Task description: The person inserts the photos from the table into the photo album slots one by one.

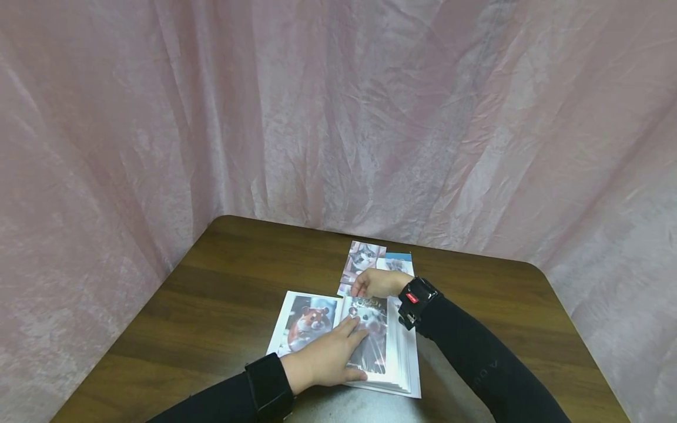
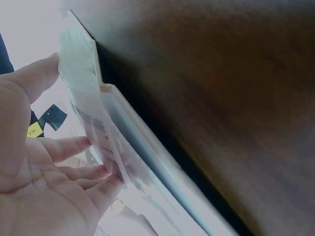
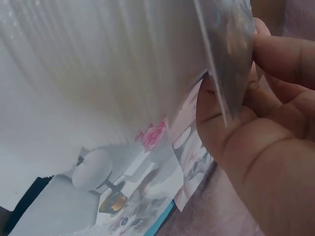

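An open photo album (image 1: 411,379) lies on the table, its page edges stacked thick at the right. On its left page is a picture of a reddish-brown, hamster-like animal (image 1: 307,322). The right page carries a photo (image 1: 372,349) of a pale furry animal in a shiny clear sleeve. My left hand (image 1: 329,355) rests on this page with fingers spread, thumb near the bottom edge. At the page's top edge my right hand (image 1: 378,283) pinches the photo, thumb on one side and fingers on the other; in the right wrist view, the glossy sheet (image 3: 231,54) stands between them.
Beyond the album lie a loose cat picture (image 1: 361,258) and a second picture with a blue top edge (image 1: 398,258), partly covered by my right hand. Brown wooden table (image 1: 222,299) surrounds the album. A pink curtain (image 1: 338,117) hangs behind the far edge.
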The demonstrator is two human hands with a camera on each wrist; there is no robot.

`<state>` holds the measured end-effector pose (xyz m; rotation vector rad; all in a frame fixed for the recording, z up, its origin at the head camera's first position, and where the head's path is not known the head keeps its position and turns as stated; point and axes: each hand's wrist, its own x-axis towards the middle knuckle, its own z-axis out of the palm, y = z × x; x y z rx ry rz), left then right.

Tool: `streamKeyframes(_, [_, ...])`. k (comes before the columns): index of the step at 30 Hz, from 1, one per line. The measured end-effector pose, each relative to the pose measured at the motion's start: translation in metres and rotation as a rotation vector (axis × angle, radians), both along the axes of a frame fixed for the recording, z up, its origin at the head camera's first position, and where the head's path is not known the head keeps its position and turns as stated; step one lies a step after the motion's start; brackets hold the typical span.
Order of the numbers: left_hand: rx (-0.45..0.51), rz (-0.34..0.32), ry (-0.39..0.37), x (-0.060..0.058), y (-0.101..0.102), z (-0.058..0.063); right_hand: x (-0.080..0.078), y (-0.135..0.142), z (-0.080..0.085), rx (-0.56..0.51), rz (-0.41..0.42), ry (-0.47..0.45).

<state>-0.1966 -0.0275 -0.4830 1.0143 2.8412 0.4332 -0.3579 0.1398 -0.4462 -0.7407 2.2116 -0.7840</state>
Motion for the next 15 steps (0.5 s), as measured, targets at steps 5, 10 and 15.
streamKeyframes(5, [0.008, -0.003, -0.007, 0.0001, -0.0003, 0.0013, 0.0000, 0.0014, -0.0018, -0.012, 0.002, 0.020])
streamKeyframes(10, [0.009, 0.003, -0.017, 0.0002, 0.0005, 0.0020, -0.0013, 0.0022, -0.0034, -0.010, 0.007, 0.043])
streamKeyframes(15, [0.010, 0.005, -0.026, -0.0004, 0.0010, 0.0021, -0.0025, 0.0023, -0.0041, -0.015, 0.034, 0.061])
